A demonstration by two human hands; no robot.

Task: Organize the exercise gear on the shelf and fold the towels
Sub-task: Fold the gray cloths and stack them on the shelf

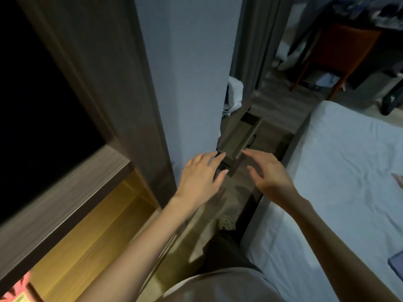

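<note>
My left hand (201,174) and my right hand (269,172) are stretched out in front of me at about the same height, fingers straight and spread, holding nothing. Below and beyond them an open dark wooden drawer (238,136) juts out near the floor. A lit wooden shelf compartment (91,234) glows yellow at the lower left, with something pink patterned (16,288) at its near corner. A pale cloth heap (234,95) lies on the floor behind the wall corner. No exercise gear is visible.
A bed with a white sheet (340,171) fills the right side, a blue item (395,263) at its edge. A pale wall pillar (187,73) stands straight ahead. An orange chair (342,49) stands at the back right. My foot (226,222) is in the narrow aisle.
</note>
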